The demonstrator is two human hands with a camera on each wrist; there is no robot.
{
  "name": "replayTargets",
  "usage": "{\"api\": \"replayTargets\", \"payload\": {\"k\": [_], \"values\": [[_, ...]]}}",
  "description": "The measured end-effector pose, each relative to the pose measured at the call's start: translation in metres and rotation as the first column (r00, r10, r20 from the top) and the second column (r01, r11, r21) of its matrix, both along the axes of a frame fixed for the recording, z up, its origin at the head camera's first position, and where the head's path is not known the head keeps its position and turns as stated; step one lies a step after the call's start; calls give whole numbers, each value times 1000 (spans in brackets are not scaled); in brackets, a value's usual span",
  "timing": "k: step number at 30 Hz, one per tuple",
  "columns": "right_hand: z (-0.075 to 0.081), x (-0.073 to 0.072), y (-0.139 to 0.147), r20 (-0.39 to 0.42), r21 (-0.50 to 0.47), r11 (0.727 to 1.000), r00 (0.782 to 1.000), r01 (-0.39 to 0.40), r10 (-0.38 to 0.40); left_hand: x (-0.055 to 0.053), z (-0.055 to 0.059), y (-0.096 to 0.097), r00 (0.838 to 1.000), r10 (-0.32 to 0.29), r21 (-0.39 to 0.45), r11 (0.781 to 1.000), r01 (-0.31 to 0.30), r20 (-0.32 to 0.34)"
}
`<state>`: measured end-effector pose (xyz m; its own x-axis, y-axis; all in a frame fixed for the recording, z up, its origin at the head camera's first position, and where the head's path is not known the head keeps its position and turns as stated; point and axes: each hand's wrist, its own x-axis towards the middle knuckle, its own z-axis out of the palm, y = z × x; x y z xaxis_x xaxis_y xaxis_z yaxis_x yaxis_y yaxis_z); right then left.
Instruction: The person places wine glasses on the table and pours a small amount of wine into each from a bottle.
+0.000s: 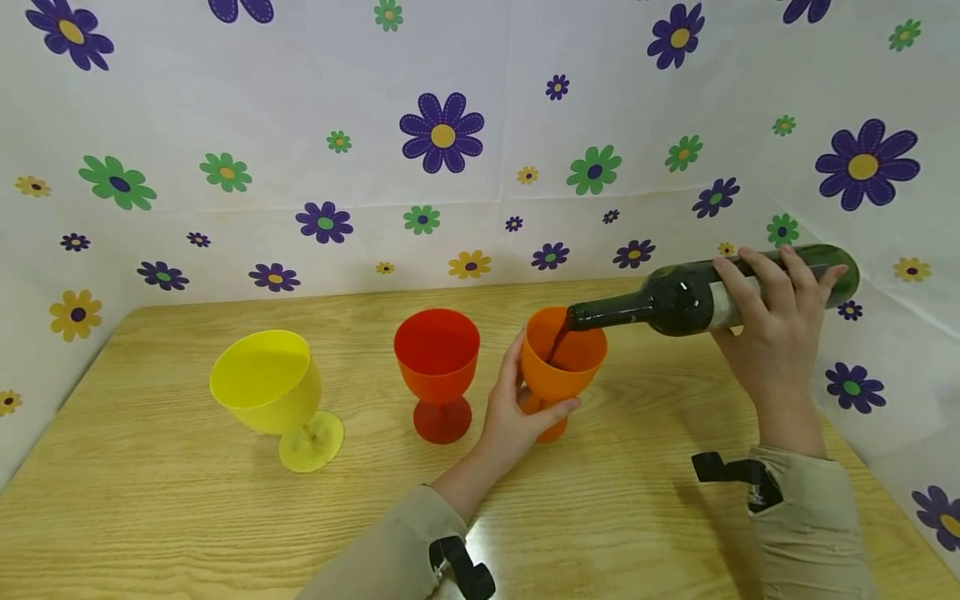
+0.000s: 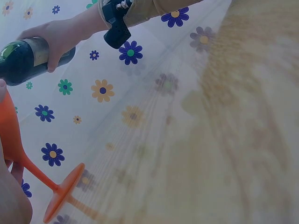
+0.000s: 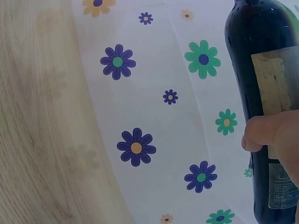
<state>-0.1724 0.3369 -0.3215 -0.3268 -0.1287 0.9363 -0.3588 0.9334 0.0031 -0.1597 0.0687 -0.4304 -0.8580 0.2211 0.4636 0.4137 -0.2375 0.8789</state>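
Observation:
My left hand [image 1: 510, 417] holds an orange plastic goblet [image 1: 558, 381], thumb across the front below the bowl and fingers behind it. In the left wrist view the goblet's stem and foot [image 2: 63, 192] show at lower left. A dark green wine bottle [image 1: 678, 302] lies nearly level in my right hand [image 1: 783, 325], which grips it round its labelled body. Its mouth is over the goblet's rim, and dark red liquid [image 1: 557, 343] runs from it into the bowl. In the right wrist view the thumb [image 3: 264, 135] lies across the bottle's pale label [image 3: 275, 84].
A red goblet [image 1: 437, 383] stands just left of my left hand. Farther left is a yellow goblet [image 1: 277, 400]. All are on a wood-grain table [image 1: 180, 517]. White flower-patterned cloth [image 1: 495, 50] hangs behind the table and along its sides.

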Motion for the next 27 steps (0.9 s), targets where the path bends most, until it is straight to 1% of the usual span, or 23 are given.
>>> {"api": "replayTargets", "payload": {"k": [8, 17, 27], "values": [[-2, -2, 7, 7, 8, 1000, 1000, 14, -14, -1, -2, 0, 1000, -4, 7, 1000, 4, -23], [-1, 0, 7, 22, 7, 1000, 999, 29, -29, -1, -2, 0, 1000, -16, 15, 1000, 16, -9], [-1, 1, 7, 26, 7, 999, 999, 35, -35, -1, -3, 0, 1000, -5, 5, 1000, 5, 3]]}}
